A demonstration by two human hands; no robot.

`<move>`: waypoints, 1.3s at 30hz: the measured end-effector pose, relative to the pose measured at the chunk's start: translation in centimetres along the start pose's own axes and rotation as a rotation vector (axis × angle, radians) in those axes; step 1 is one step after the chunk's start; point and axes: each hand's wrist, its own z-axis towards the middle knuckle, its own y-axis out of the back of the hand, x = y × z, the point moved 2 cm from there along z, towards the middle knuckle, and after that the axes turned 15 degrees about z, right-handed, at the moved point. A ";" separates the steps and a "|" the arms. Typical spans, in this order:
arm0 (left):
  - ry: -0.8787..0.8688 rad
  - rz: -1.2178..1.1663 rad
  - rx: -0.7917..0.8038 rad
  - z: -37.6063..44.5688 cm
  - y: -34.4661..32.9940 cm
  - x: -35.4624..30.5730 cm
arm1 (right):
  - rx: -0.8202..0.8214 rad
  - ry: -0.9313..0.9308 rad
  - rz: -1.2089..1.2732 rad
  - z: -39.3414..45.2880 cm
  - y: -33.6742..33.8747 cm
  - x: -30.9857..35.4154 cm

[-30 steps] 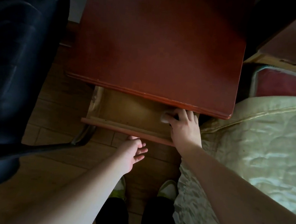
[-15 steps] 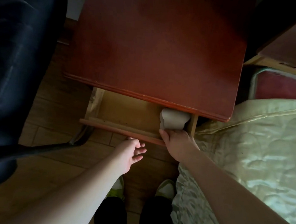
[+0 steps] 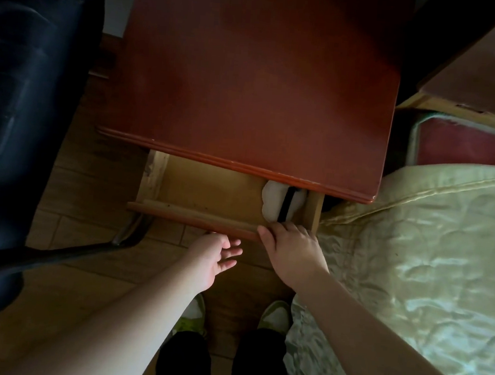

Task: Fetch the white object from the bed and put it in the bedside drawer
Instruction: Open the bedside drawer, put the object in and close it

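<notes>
The white object [image 3: 272,199], soft-looking with a black strap across it, lies in the right end of the pulled-out bedside drawer [image 3: 197,214], half hidden under the red-brown cabinet top [image 3: 256,79]. My right hand [image 3: 291,249] rests its fingertips on the drawer's front rail just below the object and holds nothing. My left hand [image 3: 216,257] hovers palm-up, fingers loosely spread, just below the rail's middle. The bed [image 3: 412,242] with its pale green quilted cover is on the right.
A black padded chair [image 3: 26,113] with a metal leg stands close on the left. Wooden floor lies below the drawer, where my two shoes [image 3: 231,315] show. A red-edged mattress end and another wooden piece sit at the upper right.
My right hand has let go of the white object inside the drawer and drawn back to the front rail. The object now lies uncovered, its black strap showing. My left hand has barely moved.
</notes>
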 end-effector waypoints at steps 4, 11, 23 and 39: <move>-0.015 0.042 -0.009 -0.3 0.1 -0.6 | -0.146 0.070 0.037 -0.7 0.8 0.2; -0.057 0.227 -0.019 -1.0 0.1 -1.4 | -0.450 0.408 0.330 -5.2 0.2 1.2; -0.196 -0.528 0.212 -3.0 4.1 1.6 | -0.297 -0.888 2.326 -4.0 -2.5 2.0; -0.320 -0.855 0.410 -3.9 4.3 -6.2 | -0.246 -0.600 2.643 1.1 1.9 2.8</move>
